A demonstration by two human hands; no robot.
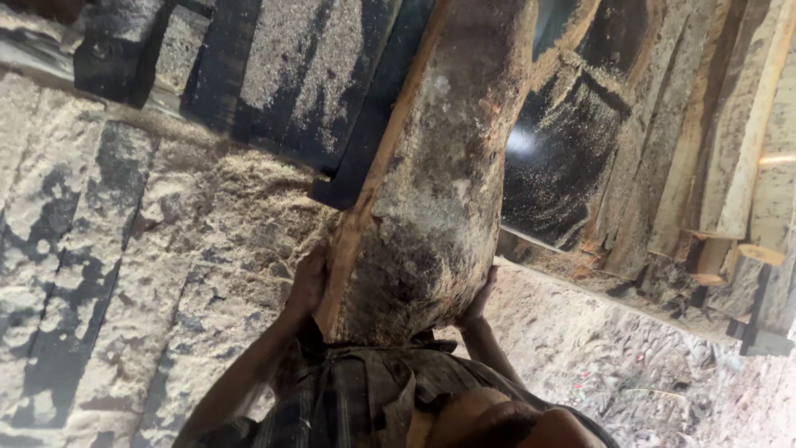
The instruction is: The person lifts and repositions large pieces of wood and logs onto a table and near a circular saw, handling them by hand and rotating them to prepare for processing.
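A heavy log slab (439,191) is gripped at its near end between both hands. The left hand (308,282) is pressed flat against the sawn edge; the right hand (479,300) is cupped around the bark side. A sawdust-covered bench (166,241) lies left of the left hand; stacked planks (730,124) lie beyond the right.

Sawdust-covered bench (157,274), pale and dark in patches, along the left. Dark metal rails (224,75) dusted with sawdust at the top edge. Stack of rough sawn planks (730,149) at the right. Littered earth floor (630,373) at lower right.
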